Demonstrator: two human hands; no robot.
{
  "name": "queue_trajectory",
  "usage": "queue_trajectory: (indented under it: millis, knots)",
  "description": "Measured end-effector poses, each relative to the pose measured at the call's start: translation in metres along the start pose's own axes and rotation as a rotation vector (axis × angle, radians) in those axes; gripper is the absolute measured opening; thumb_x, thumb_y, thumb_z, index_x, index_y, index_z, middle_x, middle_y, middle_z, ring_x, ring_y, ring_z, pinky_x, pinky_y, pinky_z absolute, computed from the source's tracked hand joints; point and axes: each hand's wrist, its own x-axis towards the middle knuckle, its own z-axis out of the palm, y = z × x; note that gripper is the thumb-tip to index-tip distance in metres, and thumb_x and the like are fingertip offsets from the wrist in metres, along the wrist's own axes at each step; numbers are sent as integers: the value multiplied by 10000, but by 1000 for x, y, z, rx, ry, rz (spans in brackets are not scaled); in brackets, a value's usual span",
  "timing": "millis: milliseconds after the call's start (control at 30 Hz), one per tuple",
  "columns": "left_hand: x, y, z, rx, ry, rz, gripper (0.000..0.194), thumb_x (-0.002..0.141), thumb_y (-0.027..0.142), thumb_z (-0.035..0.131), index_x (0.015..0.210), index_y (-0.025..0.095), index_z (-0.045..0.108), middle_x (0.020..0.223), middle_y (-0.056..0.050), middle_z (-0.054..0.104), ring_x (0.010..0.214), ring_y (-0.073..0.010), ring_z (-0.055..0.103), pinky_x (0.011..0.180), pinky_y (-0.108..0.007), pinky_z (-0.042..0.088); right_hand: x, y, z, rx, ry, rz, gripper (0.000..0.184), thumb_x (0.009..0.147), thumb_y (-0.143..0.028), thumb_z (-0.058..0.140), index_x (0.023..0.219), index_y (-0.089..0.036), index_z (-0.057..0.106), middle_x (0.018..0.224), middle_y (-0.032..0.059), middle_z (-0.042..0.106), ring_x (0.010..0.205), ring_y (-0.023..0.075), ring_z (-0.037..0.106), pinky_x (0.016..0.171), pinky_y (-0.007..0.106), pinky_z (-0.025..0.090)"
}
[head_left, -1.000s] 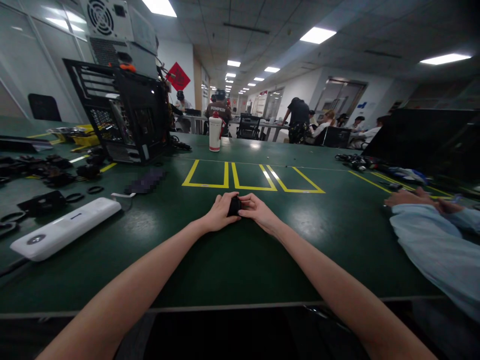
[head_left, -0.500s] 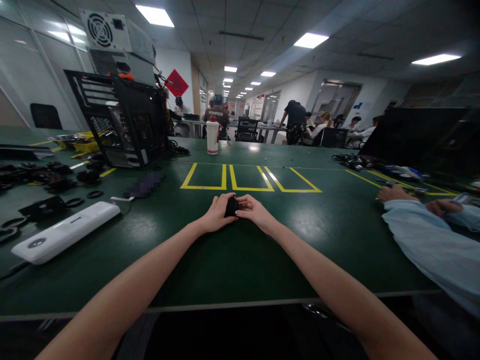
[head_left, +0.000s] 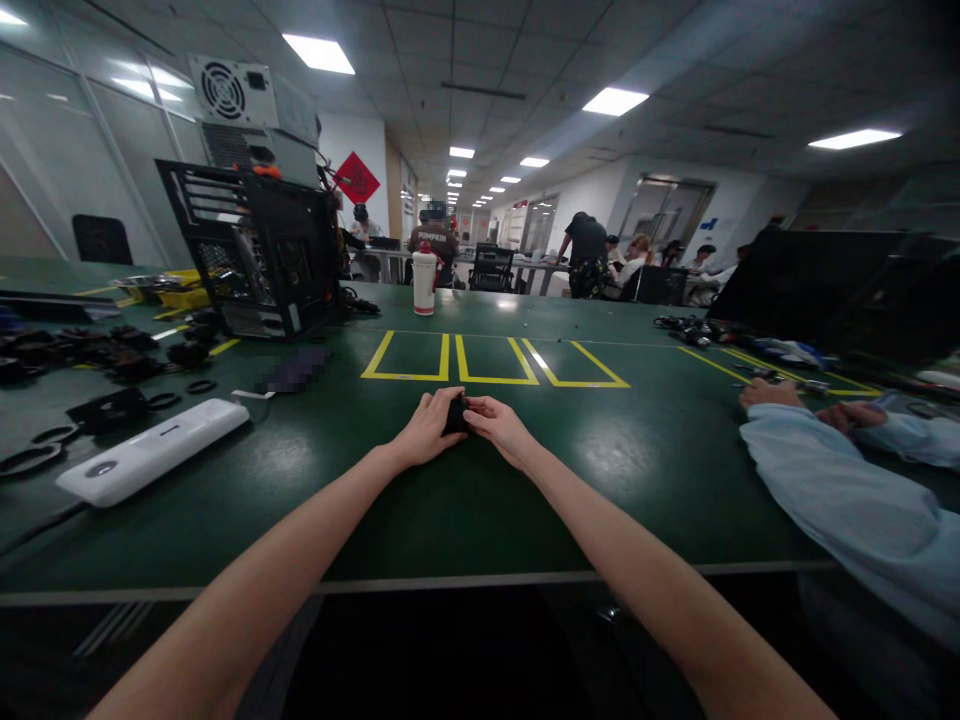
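Observation:
Both my hands meet in the middle of the green table (head_left: 465, 500), just in front of three yellow taped rectangles (head_left: 487, 360). Between them is a small black object (head_left: 454, 415). My left hand (head_left: 426, 430) curls round its left side and my right hand (head_left: 499, 428) pinches its right side with closed fingers. The hands cover most of the object, so I cannot make out what it is.
A long white device (head_left: 150, 452) lies at the left, beside black rings and parts (head_left: 112, 355). An open black computer case (head_left: 255, 250) stands behind them. A white bottle (head_left: 424, 282) is at the far edge. A co-worker's light-blue sleeve (head_left: 847, 500) rests at the right. More people work at the back.
My hands stay together on the black object. The view has shifted a little, and the co-worker's arms at the right have moved slightly.

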Motion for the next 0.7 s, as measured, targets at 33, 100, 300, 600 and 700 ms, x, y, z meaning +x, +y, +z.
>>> queue_trajectory:
  millis: [33, 100, 300, 600, 700]
  knots:
    - [-1, 1, 0, 5, 3, -5, 621, 703, 239, 576, 1220, 191, 235, 1207, -101, 382, 1105, -247, 387, 907, -403, 307, -2, 1, 0, -5, -3, -9, 336, 615, -249, 662, 931, -194, 562, 925, 35, 575, 907, 147, 532, 838, 343, 407]
    - [-3, 1, 0, 14, 6, -15, 624, 702, 244, 578, 1220, 193, 235, 1209, -102, 380, 1097, -250, 393, 896, -406, 314, -4, 2, 1, -29, -23, -30, 353, 611, -244, 665, 945, -197, 559, 909, 34, 577, 910, 154, 528, 826, 348, 410]
    - [-13, 3, -3, 20, 14, 4, 635, 696, 258, 585, 1219, 187, 231, 1194, -94, 389, 1060, -242, 405, 881, -388, 325, -8, 0, 2, -86, -83, -126, 364, 567, -213, 693, 905, -190, 561, 881, 17, 579, 904, 152, 519, 837, 343, 392]
    - [-17, 6, -7, 18, 15, 5, 623, 698, 260, 581, 1216, 199, 240, 1192, -90, 388, 1075, -249, 400, 882, -398, 324, -11, 1, 10, -121, -64, -139, 278, 642, -330, 631, 873, -199, 553, 870, 10, 586, 849, 131, 531, 791, 317, 412]
    - [-17, 7, -7, 15, 15, -6, 629, 694, 253, 584, 1218, 197, 241, 1195, -91, 385, 1073, -253, 399, 879, -400, 328, -10, 2, 9, -125, -70, -126, 307, 632, -321, 644, 894, -193, 548, 910, 22, 582, 878, 138, 528, 796, 321, 413]
